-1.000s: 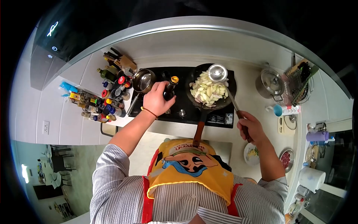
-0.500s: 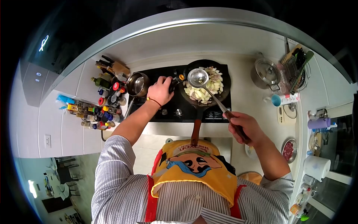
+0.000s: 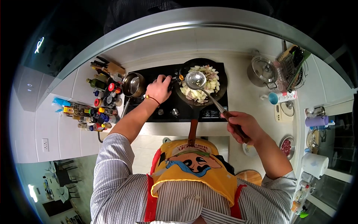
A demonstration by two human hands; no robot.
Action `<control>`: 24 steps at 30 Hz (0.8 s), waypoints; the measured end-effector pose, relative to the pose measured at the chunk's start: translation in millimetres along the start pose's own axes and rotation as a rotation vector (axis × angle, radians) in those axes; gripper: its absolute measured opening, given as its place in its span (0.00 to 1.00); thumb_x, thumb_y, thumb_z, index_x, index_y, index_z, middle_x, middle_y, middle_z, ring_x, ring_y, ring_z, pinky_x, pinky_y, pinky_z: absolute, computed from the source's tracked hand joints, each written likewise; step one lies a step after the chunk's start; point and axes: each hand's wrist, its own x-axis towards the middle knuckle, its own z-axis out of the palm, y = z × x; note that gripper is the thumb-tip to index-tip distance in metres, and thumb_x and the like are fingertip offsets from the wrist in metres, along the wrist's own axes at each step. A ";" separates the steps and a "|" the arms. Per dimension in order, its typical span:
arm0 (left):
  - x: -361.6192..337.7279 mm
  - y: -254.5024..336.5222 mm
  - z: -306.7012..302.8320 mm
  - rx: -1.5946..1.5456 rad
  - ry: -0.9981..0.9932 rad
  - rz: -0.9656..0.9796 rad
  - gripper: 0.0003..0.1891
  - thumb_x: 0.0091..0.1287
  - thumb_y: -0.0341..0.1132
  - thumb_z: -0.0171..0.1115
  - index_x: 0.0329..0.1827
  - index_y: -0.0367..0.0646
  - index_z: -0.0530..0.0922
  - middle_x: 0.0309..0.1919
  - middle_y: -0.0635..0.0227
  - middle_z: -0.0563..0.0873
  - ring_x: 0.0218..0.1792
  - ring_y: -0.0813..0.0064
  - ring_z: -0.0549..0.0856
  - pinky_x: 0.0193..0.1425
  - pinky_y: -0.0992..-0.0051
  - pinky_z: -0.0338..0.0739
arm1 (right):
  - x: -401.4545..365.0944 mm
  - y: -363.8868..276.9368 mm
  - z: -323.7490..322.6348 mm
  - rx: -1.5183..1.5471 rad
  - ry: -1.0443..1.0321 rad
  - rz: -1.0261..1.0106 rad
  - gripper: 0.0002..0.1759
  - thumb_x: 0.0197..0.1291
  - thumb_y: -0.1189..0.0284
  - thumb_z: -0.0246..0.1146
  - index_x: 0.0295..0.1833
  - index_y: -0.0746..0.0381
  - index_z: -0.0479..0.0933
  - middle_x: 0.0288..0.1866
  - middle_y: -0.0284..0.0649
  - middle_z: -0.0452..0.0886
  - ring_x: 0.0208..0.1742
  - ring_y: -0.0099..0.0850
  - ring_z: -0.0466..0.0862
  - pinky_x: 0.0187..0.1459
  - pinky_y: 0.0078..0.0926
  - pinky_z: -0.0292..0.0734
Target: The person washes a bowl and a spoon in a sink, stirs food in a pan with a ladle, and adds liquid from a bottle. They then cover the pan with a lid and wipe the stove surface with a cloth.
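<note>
ladle (image 3: pixel 195 79) hangs over the pan (image 3: pixel 223 84) of cut food, with its bowl near the pan's left rim. the right hand (image 3: pixel 240 127) has its grip clenched on the ladle's long handle, by the front edge of the stove (image 3: pixel 164 112). the left hand (image 3: pixel 158 89) has its grip wrapped around a dark bottle (image 3: pixel 173 80), tipped with its top just beside the ladle. a small pot (image 3: pixel 134 85) sits close on the left. some counter (image 3: pixel 240 89) shows between the pan and the lidded pot (image 3: pixel 263 71).

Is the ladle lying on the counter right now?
No, the right hand holds the ladle over the frying pan.
</note>
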 end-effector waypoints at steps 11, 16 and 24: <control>-1.0 -3.9 4.7 0.024 -0.008 0.020 0.32 0.56 0.39 0.77 0.65 0.54 0.75 0.58 0.60 0.80 0.48 0.52 0.89 0.47 0.57 0.87 | 1.0 -1.6 3.1 -0.005 0.009 0.017 0.17 0.76 0.70 0.55 0.65 0.63 0.72 0.30 0.39 0.80 0.12 0.27 0.73 0.11 0.25 0.64; -2.1 -5.2 5.1 0.026 -0.025 0.029 0.33 0.56 0.39 0.77 0.66 0.54 0.75 0.58 0.60 0.80 0.49 0.51 0.89 0.47 0.57 0.87 | -1.6 -4.4 8.4 -0.027 0.025 0.036 0.17 0.76 0.69 0.54 0.65 0.63 0.72 0.30 0.38 0.80 0.12 0.26 0.73 0.11 0.25 0.64; -2.6 -5.2 4.7 0.032 -0.050 0.032 0.34 0.55 0.38 0.78 0.67 0.54 0.74 0.58 0.60 0.80 0.51 0.52 0.88 0.49 0.57 0.87 | -1.6 -2.9 9.2 -0.026 0.013 0.022 0.17 0.76 0.70 0.54 0.65 0.63 0.72 0.30 0.38 0.81 0.11 0.27 0.73 0.10 0.24 0.64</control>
